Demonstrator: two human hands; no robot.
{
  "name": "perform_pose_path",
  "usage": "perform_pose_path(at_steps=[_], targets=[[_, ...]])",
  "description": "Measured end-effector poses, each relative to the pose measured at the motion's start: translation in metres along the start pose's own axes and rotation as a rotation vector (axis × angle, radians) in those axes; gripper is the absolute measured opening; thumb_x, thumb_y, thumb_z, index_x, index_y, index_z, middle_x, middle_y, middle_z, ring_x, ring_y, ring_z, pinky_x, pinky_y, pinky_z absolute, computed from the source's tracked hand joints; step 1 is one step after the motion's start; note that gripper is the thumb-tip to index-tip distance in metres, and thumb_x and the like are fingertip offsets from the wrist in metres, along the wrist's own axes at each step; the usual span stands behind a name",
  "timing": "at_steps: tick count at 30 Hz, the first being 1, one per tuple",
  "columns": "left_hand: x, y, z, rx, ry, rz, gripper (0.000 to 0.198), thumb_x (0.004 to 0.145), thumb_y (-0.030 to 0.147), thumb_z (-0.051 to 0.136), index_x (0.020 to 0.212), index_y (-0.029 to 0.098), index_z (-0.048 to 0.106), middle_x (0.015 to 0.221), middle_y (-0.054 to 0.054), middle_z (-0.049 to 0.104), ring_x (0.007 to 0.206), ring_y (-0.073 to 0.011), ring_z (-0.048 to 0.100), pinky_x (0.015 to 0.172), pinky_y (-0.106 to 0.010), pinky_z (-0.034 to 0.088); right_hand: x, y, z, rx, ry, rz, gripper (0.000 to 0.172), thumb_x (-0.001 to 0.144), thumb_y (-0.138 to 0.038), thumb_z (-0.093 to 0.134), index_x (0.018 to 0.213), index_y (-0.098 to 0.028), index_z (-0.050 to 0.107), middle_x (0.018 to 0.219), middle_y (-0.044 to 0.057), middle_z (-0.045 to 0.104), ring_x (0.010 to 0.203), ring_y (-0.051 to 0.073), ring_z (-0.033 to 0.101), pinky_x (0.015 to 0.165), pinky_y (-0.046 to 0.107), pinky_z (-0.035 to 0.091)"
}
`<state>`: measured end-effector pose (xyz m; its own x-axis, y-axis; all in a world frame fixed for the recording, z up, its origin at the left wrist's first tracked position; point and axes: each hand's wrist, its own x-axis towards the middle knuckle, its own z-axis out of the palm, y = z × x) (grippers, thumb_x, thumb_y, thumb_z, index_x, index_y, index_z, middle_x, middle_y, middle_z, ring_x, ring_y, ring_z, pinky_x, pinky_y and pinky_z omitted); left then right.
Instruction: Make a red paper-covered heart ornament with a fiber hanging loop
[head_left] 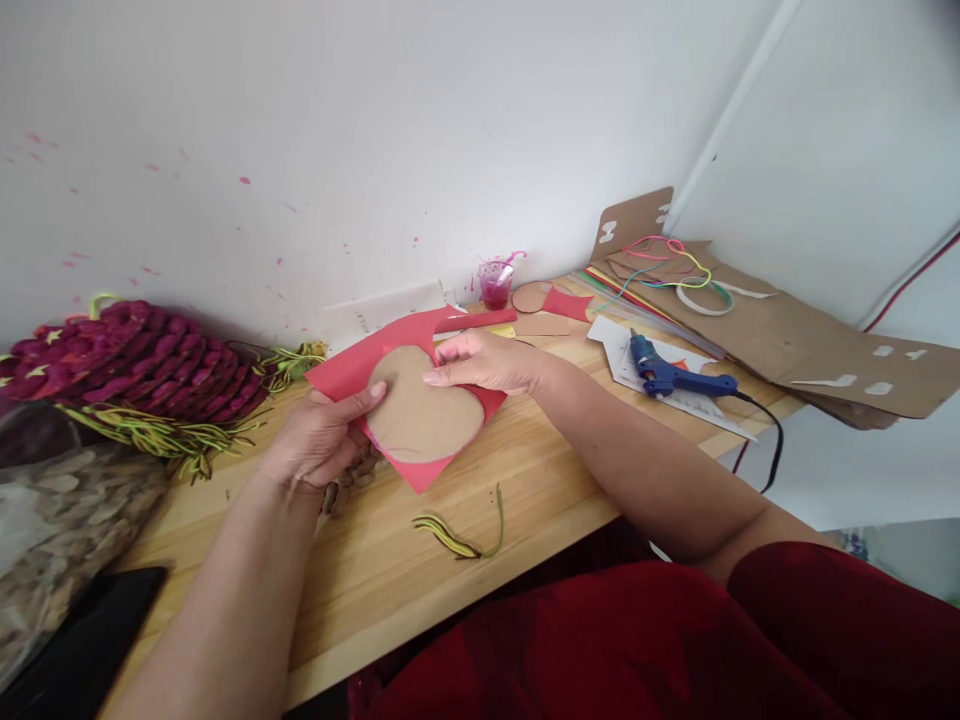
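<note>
A tan cardboard heart (pixel 427 415) lies flat against a larger sheet of red paper (pixel 418 474), held above the table. My left hand (pixel 319 440) grips both at the left edge, thumb pressed on the heart and fingers behind the paper. My right hand (pixel 487 362) pinches around the heart's upper notch, its thumb on the cardboard; some of its fingertips are hidden. On the table below lies a small bunch of green and dark yarn strands (pixel 457 538). Small brown pieces (pixel 352 485) show partly behind my left hand.
A blue glue gun (pixel 675 375) with a black cord rests on white card at the right. Flattened cardboard (pixel 795 320) bears colored cords (pixel 686 260). A cup of pink paint (pixel 496 285) stands by the wall. Left are stacked magenta pieces (pixel 165 360) and a clear bag (pixel 82 520).
</note>
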<state>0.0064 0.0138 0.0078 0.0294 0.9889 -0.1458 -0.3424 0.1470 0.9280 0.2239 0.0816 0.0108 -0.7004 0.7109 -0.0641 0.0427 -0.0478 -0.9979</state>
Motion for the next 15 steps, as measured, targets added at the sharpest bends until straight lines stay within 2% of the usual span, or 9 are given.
perform_pose_path(at_steps=[9, 15], targets=[[-0.0034, 0.002, 0.0014, 0.021, -0.024, 0.001, 0.055, 0.069, 0.019, 0.087, 0.121, 0.024, 0.069, 0.115, -0.004, 0.076, 0.109, -0.0254, 0.07, 0.09, -0.033, 0.061, 0.0037, 0.0039, 0.0012, 0.029, -0.029, -0.03, 0.033, 0.075, -0.045, 0.081, 0.08, -0.016, 0.066, 0.084, 0.002, 0.068, 0.081, 0.015, 0.063, 0.076, 0.028, 0.049], [-0.003, 0.0014, -0.0002, 0.025, -0.012, -0.002, 0.051, 0.07, 0.018, 0.086, 0.119, 0.021, 0.07, 0.115, -0.004, 0.076, 0.111, -0.0257, 0.069, 0.09, -0.032, 0.061, 0.0037, 0.0042, 0.0022, 0.009, -0.015, -0.039, 0.037, 0.076, -0.049, 0.079, 0.083, -0.015, 0.066, 0.084, 0.002, 0.068, 0.08, 0.015, 0.062, 0.076, 0.029, 0.049]])
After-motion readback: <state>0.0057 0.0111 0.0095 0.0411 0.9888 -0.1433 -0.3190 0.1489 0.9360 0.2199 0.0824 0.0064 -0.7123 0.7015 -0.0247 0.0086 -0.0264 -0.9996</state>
